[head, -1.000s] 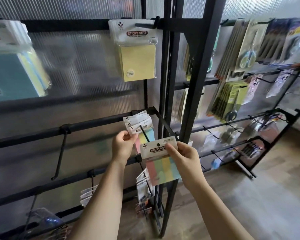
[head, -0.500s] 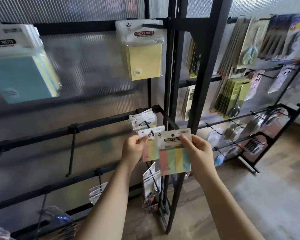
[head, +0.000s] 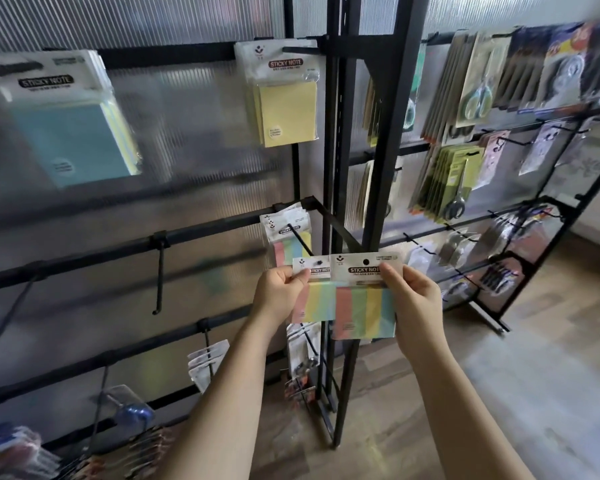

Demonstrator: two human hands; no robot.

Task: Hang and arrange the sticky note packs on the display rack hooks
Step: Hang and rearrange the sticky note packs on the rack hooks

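Sticky note packs, two held at chest level before the display rack (head: 388, 140): one striped pack (head: 362, 299) pinched by its white header card in the right hand (head: 414, 299), thumb over the printed label, and a second striped pack (head: 317, 301) pinched at its header corner by the left hand (head: 278, 294). The two packs overlap, the right-hand one in front. Its round hang hole is visible and is on no hook. Just above the left hand, a small bunch of like striped packs (head: 288, 233) hangs on a slanting black hook (head: 300, 242); the exact number in the bunch cannot be told. Higher above the hands hangs one yellow sticky note pack (head: 284, 105); up and to the left of the left hand hangs a blurred stack of blue sticky note packs (head: 70, 133). To the left of the left hand, one bare hook (head: 160, 271) hangs from the crossbar. Up and right of the right hand, packaged scissors (head: 478, 81) hang in rows
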